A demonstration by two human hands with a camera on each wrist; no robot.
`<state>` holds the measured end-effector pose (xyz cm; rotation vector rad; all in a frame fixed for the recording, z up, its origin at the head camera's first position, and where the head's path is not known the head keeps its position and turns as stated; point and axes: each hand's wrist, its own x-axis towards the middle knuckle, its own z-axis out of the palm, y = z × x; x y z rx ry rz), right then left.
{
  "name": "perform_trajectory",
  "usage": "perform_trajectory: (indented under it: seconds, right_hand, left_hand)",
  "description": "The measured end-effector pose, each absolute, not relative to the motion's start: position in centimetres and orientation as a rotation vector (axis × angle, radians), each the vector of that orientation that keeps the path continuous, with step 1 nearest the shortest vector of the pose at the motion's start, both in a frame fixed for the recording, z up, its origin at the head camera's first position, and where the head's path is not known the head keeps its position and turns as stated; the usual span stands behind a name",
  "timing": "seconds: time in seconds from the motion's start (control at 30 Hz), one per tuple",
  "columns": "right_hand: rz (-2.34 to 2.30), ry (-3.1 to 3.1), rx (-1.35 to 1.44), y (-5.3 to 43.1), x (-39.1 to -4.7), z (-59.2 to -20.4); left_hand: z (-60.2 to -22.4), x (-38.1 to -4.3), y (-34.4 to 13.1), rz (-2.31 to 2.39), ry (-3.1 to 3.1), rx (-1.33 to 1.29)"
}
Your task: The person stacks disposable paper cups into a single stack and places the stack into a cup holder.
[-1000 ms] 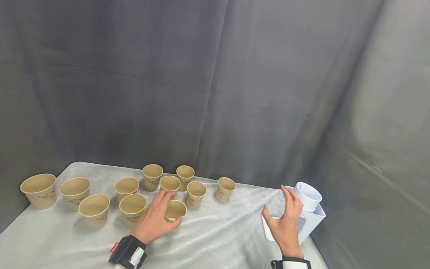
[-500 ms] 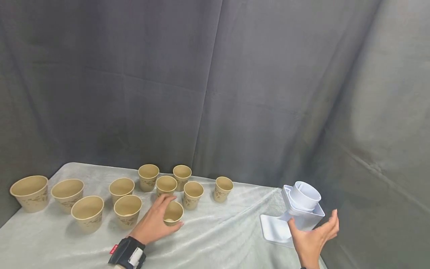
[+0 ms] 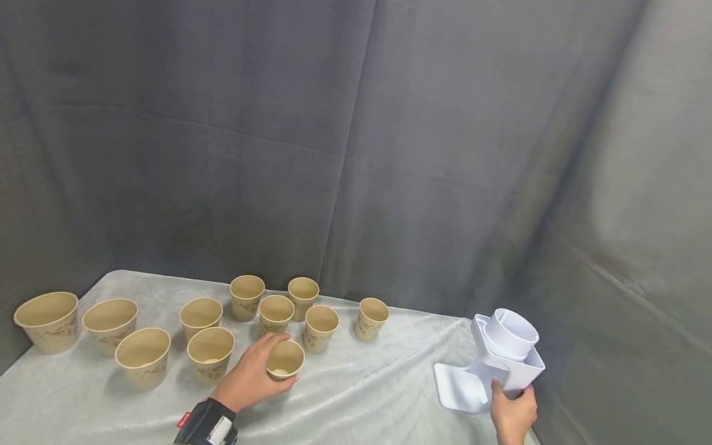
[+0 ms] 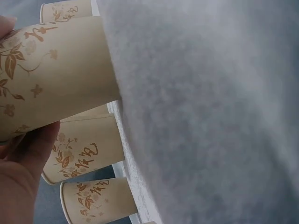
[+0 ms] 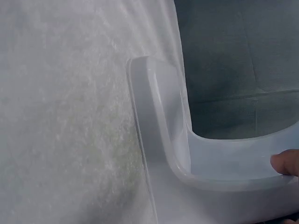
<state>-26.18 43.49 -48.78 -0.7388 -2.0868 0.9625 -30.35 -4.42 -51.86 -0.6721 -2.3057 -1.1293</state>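
In the head view my left hand holds a tan paper cup upright, fingers on its far side and thumb on its near side. The left wrist view shows that paper cup up close, with brown leaf and flower print, and the thumb along its wall. At the right of the table, my right hand grips the upright of a white plastic stand that has a flat foot and a round tube on top. The right wrist view shows the thumb on the edge of the white stand.
Several other tan cups stand mouth up on the pale cloth-covered table. The largest cup is at the far left, and a small cup sits apart near the back edge. A grey curtain hangs behind and at the right.
My right hand has passed from in front of the white stand out to its right side, then back in to grip the upright. My left hand has stayed at the same cup.
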Motion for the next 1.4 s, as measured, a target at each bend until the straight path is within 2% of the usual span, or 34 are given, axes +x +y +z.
perform_trajectory:
  seconds: [0.67,1.0,1.4]
  right_hand:
    - [0.850,-1.982,-0.735,43.5,-26.2,-48.8]
    - [0.795,-2.006,-0.610,39.8,-25.9,-47.1]
    - [0.930,-1.992,-0.474,34.9,-25.1,-47.4]
  left_hand:
    - [-51.0,-30.0,-4.0,-1.181,-2.316,-0.643]
    - [-49.8,-29.3,-3.1,-1.149,-2.305,-0.640]
    - [-48.8,-27.4,-1.7,-1.215,-2.335,-0.664]
